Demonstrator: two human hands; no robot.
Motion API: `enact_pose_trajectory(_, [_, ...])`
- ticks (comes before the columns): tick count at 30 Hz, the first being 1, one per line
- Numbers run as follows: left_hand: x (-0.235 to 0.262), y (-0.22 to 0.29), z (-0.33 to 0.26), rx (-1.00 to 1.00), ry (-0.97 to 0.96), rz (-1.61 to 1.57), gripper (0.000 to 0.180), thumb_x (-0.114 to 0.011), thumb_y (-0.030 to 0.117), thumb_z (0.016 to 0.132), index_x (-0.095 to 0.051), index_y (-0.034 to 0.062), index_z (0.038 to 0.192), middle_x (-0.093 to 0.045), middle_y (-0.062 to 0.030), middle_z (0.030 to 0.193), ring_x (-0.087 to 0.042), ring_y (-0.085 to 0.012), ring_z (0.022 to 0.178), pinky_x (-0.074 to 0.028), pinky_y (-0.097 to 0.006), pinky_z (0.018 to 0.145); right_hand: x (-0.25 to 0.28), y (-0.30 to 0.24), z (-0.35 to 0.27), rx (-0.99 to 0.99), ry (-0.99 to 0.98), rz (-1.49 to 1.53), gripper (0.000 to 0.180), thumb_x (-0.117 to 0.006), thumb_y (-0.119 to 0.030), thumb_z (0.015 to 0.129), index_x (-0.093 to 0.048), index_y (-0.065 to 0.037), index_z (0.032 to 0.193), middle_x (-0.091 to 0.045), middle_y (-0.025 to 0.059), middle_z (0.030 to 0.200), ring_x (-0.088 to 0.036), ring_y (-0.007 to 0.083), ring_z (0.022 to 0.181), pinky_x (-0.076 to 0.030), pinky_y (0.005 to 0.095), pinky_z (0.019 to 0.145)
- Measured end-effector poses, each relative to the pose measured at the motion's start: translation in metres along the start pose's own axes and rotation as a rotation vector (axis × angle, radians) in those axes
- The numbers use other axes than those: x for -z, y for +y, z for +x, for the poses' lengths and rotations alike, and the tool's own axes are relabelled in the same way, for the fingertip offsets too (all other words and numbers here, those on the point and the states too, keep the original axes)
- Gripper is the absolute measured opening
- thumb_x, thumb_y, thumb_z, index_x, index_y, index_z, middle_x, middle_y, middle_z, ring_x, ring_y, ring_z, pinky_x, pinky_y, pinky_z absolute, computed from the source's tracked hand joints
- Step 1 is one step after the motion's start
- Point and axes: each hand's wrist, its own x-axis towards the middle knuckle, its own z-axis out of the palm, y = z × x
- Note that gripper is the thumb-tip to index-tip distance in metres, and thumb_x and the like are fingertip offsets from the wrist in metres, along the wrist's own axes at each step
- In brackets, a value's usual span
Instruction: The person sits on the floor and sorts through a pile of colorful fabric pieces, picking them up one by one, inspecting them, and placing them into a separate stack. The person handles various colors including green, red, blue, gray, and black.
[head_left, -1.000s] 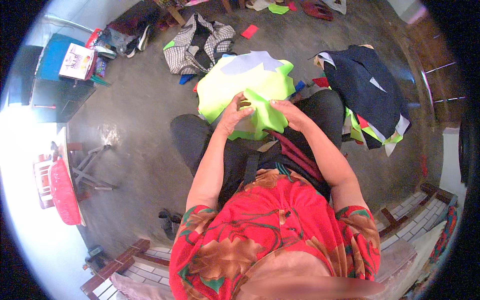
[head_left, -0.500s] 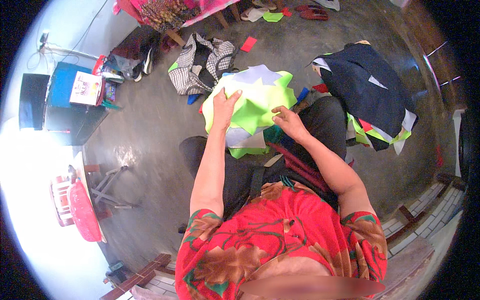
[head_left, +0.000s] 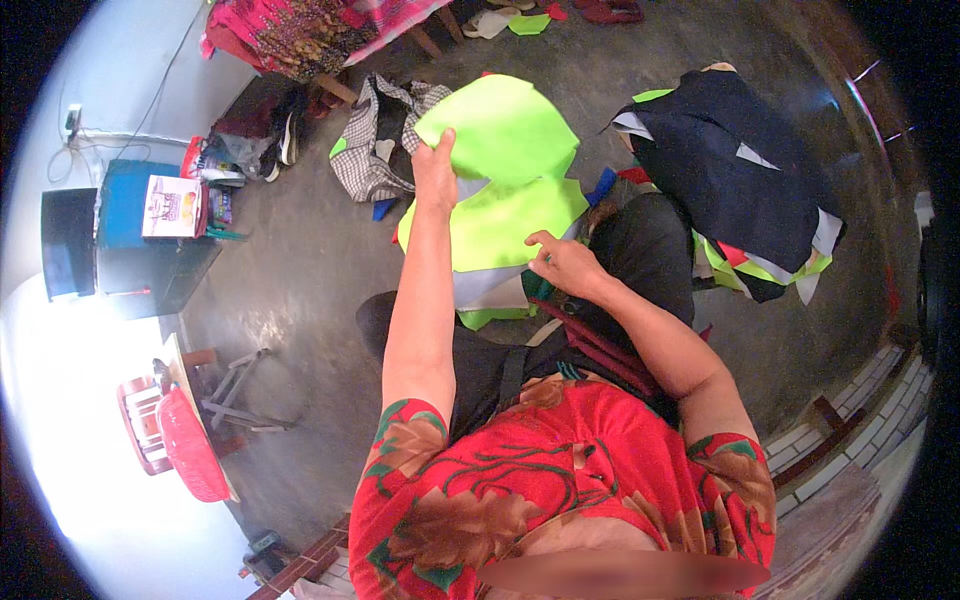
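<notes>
Pinching lime cloth (head_left: 510, 130), long axis seemingly rightward, the left hand (head_left: 435, 178) sits apart from the loosely curled right hand (head_left: 568, 265).

Two hands (head_left: 434, 178) (head_left: 566, 266), apparently one checked bag (head_left: 362, 165)

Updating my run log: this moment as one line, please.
left fingers: holding lime cloth; right fingers: open, at lower lime piece, contact unclear; dark cloth: person's right
</notes>
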Motion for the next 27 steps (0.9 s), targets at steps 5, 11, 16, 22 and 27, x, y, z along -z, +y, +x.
enact_pose_trajectory(5, [0.065,-0.073,-0.014,0.336,0.208,0.496,0.024,-0.055,0.000,0.083,-0.052,0.0017,0.107,-0.060,-0.0091,0.098,-0.059,-0.0177,0.080,-0.050,-0.030,0.062,-0.002,-0.002,-0.003,0.003,-0.061,-0.045,0.032,-0.057,-0.029,0.083,-0.054,-0.010,0.109,-0.065,0.0110,0.080,-0.062,0.0320,0.079,-0.047,0.0454,0.070])
enact_pose_trajectory(11, [0.065,-0.071,-0.026,0.200,0.188,0.284,0.036,-0.054,-0.002,0.081,-0.046,0.0024,0.116,-0.060,-0.0089,0.098,-0.061,-0.0180,0.073,-0.052,-0.029,0.052,0.000,-0.002,-0.002,-0.005,-0.091,-0.067,0.031,-0.056,-0.030,0.082,-0.056,-0.010,0.107,-0.065,0.0135,0.082,-0.062,0.0331,0.080,-0.048,0.0455,0.071])
enact_pose_trajectory(16, [0.084,-0.057,-0.035,0.121,0.136,0.426,0.046,-0.059,0.006,0.080,-0.044,0.0041,0.124,-0.056,-0.0131,0.108,-0.060,-0.0196,0.083,-0.053,-0.029,0.064,-0.010,0.008,0.000,0.020,-0.082,-0.164,0.033,-0.057,-0.032,0.083,-0.055,-0.013,0.109,-0.066,0.0115,0.085,-0.063,0.0317,0.080,-0.049,0.0422,0.071])
enact_pose_trajectory(22, [0.073,0.003,-0.098,0.123,0.031,0.710,0.038,-0.059,0.009,0.081,-0.049,-0.0006,0.117,-0.055,-0.0107,0.113,-0.059,-0.0193,0.092,-0.050,-0.031,0.073,-0.001,-0.003,0.000,0.050,-0.044,-0.132,0.031,-0.057,-0.030,0.084,-0.055,-0.011,0.109,-0.063,0.0181,0.082,-0.061,0.0354,0.078,-0.047,0.0441,0.069])
enact_pose_trajectory(27, [0.087,0.008,-0.157,0.308,-0.043,0.553,0.028,-0.057,0.008,0.083,-0.055,-0.0013,0.109,-0.059,-0.0093,0.106,-0.061,-0.0187,0.089,-0.050,-0.029,0.070,-0.003,-0.004,-0.003,0.103,0.038,-0.002,0.029,-0.057,-0.025,0.084,-0.055,-0.009,0.107,-0.064,0.0152,0.083,-0.062,0.0323,0.077,-0.048,0.0414,0.069])
